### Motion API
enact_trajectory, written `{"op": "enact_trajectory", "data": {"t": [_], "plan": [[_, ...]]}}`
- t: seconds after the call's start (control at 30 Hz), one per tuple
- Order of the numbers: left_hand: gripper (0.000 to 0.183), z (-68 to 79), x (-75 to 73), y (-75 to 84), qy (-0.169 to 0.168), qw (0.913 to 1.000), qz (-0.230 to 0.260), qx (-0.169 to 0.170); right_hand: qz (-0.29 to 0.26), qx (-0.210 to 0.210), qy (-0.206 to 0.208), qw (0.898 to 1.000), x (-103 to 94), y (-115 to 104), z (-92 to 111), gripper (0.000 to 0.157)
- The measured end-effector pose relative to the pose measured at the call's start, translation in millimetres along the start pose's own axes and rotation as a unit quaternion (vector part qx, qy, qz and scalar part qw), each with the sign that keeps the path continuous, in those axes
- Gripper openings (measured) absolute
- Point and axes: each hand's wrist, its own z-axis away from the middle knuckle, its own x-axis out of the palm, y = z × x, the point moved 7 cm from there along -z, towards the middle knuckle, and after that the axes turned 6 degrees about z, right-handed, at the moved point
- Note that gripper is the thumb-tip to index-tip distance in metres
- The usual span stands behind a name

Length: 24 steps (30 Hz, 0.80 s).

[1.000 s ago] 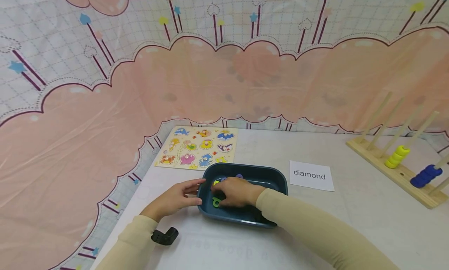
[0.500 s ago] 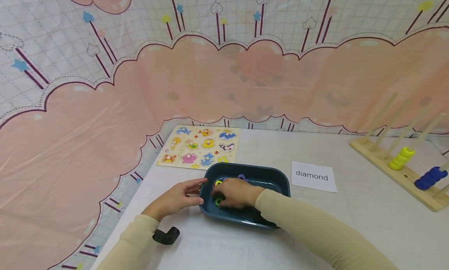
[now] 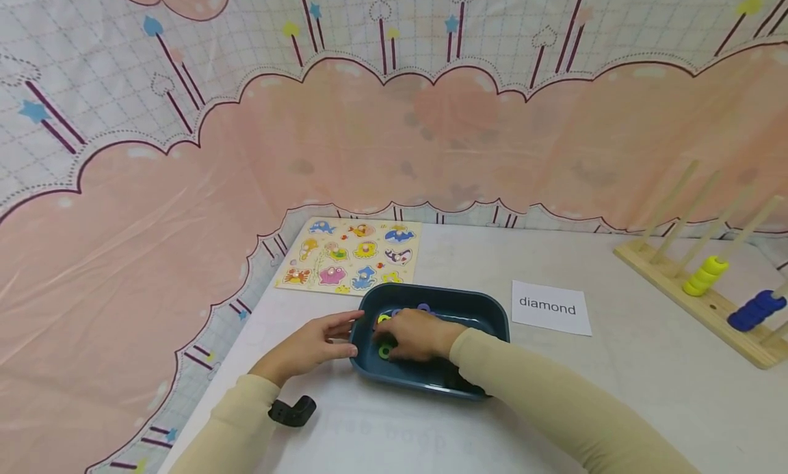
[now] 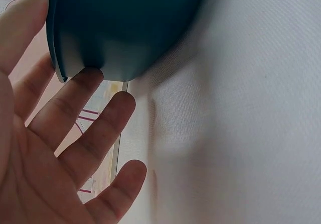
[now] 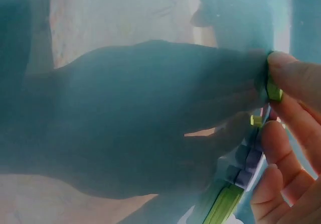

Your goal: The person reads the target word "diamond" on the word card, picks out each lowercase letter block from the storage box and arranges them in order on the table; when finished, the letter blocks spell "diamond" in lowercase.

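Observation:
A dark blue tray (image 3: 437, 390) stands on the table in the head view. Inside its left part, the right hand (image 3: 418, 334) pinches a small green letter-like piece (image 5: 274, 90) between thumb and fingers, close to the tray floor. More small pieces lie about that hand: a yellow piece (image 5: 256, 120), purple pieces (image 5: 249, 159) and another green piece (image 5: 224, 204). The hand partly covers them in the head view. At the tray's left end, the left hand (image 3: 308, 347) has its fingers spread, with fingertips touching the outer wall and rim.
A wooden sea-animal puzzle board (image 3: 347, 255) lies behind the tray. To the right is a white card (image 3: 551, 308) reading "diamond". A wooden peg stand (image 3: 717, 310) with yellow and blue beads is at the far right. The left wrist carries a black device (image 3: 293, 411).
The green piece at the right thumb has turned, its round hole now facing up. The right hand stays in the tray and the left hand keeps its place. The head view shifted slightly.

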Motion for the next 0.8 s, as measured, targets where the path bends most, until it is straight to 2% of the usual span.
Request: {"op": "enact_trajectory", "data": {"t": [0.37, 0.57, 0.8], "plan": [[0.068, -0.9, -0.1, -1.2, -0.006, 1.0, 0.006, 0.004, -0.007, 0.022, 0.048, 0.999, -20.9, 6.7, 6.6, 0.035], [0.071, -0.9, 0.0, -0.8, -0.008, 0.9999, 0.013, 0.002, -0.025, 0.041, 0.071, 0.996, -38.4, 12.1, 17.9, 0.033], [0.07, -0.3, -0.6, -2.0, -0.005, 0.9999, 0.014, -0.004, -0.05, 0.038, 0.104, 0.993, -58.1, 11.3, 36.7, 0.036]]}}
